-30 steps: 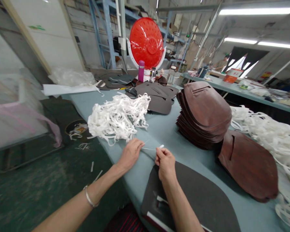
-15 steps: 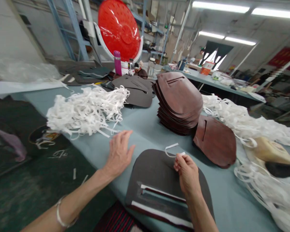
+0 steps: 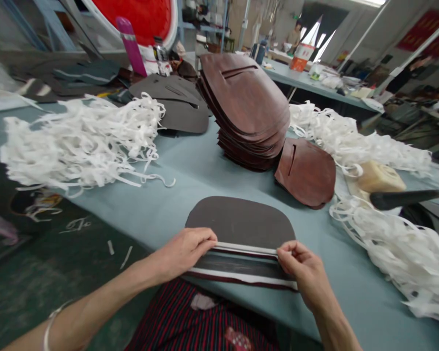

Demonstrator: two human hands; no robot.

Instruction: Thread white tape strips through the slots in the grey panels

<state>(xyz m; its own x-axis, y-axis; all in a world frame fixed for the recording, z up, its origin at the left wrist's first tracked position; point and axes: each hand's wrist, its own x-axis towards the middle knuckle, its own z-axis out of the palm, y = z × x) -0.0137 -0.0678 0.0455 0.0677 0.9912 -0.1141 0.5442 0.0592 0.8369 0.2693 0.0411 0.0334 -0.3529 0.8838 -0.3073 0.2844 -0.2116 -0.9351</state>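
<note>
A dark grey leather panel (image 3: pixel 241 217) lies before me near the table's front edge, its long slot running crosswise. White strips (image 3: pixel 245 247) line the slot's far edge and the panel's near edge, with dark brown-red material showing along them. My left hand (image 3: pixel 190 248) is closed, thumb and fingers pinching the left end of the slot's far edge. At the right end of that edge, my right hand (image 3: pixel 302 263) pinches in the same way. The fingertips cover both ends of the strip.
Brown leather panels (image 3: pixel 245 97) are stacked beyond, beside a single brown panel (image 3: pixel 307 170). A heap of white strips (image 3: pixel 84 141) lies left, with more white strips (image 3: pixel 395 248) right. A black-handled tool (image 3: pixel 406 197) and a yellowish block (image 3: pixel 380 176) sit right. A person (image 3: pixel 294 36) is far back.
The loose white strip has left my right hand. Both hands have come down to the slot and now pinch its far edge. My left hand, open before, has closed. The view has tilted down.
</note>
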